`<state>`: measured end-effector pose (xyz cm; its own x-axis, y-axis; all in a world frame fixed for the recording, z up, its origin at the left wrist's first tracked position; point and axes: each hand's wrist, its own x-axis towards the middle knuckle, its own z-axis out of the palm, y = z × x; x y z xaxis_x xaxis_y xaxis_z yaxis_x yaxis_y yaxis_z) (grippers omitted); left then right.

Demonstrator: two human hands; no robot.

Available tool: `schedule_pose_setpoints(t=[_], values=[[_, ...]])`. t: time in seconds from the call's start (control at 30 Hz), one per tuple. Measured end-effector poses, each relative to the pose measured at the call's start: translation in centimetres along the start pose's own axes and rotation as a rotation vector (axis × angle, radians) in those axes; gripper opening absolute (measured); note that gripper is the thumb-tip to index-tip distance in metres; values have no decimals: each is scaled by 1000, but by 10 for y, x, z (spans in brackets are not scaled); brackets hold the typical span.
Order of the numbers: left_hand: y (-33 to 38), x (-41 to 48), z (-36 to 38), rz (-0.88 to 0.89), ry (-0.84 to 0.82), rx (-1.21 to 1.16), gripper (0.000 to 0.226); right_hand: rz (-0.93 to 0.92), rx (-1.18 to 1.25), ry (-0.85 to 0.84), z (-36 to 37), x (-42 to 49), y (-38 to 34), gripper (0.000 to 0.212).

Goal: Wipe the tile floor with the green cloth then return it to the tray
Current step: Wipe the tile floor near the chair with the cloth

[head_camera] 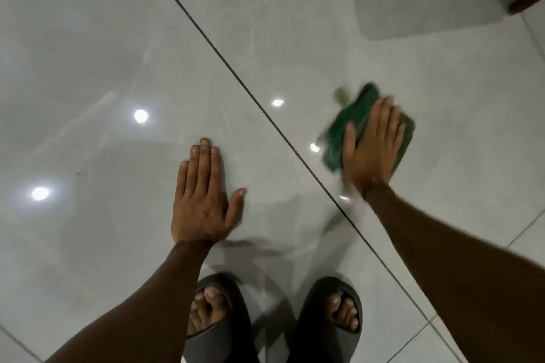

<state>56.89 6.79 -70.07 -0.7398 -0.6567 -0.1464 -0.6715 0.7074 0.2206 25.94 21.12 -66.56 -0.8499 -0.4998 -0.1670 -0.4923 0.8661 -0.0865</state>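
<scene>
The green cloth [351, 121] lies on the glossy grey tile floor [118, 68], right of a dark grout line, and looks blurred by motion. My right hand [373, 144] presses flat on top of it, fingers spread, covering much of the cloth. My left hand [203, 197] rests flat on the tile to the left of the grout line, fingers together and thumb out, holding nothing. No tray is in view.
My two feet in dark grey slides [215, 321] stand at the bottom centre. A dark wooden furniture leg [528, 0] touches the floor at the top right. Ceiling lights reflect as bright spots [140, 115] on the tiles.
</scene>
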Motion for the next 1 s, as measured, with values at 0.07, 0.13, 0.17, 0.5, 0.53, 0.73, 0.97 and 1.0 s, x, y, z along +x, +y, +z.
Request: schedule_pose_setpoints(t=[0.07, 0.13, 0.17, 0.5, 0.53, 0.73, 0.97, 1.0], values=[[0, 0, 0, 3, -17, -4, 99, 175, 24, 75, -5, 45, -37, 85], [-1, -1, 0, -3, -25, 7, 99, 27, -15, 87, 3, 55, -77, 86], [0, -1, 0, -7, -33, 10, 99, -128, -27, 83, 9, 46, -92, 87], [2, 0, 3, -13, -52, 25, 100, -327, -16, -144, 13, -101, 113, 86], [2, -1, 3, -12, -53, 30, 100, -47, 29, -72, 8, -73, 115, 86], [7, 1, -2, 7, -60, 68, 99, 215, 57, 102, 3, 49, -28, 89], [3, 0, -2, 17, -22, 73, 100, -859, 24, -160, 45, -107, -31, 92], [3, 1, -1, 25, -20, 70, 100, -864, 0, -176, 43, -121, 6, 92]])
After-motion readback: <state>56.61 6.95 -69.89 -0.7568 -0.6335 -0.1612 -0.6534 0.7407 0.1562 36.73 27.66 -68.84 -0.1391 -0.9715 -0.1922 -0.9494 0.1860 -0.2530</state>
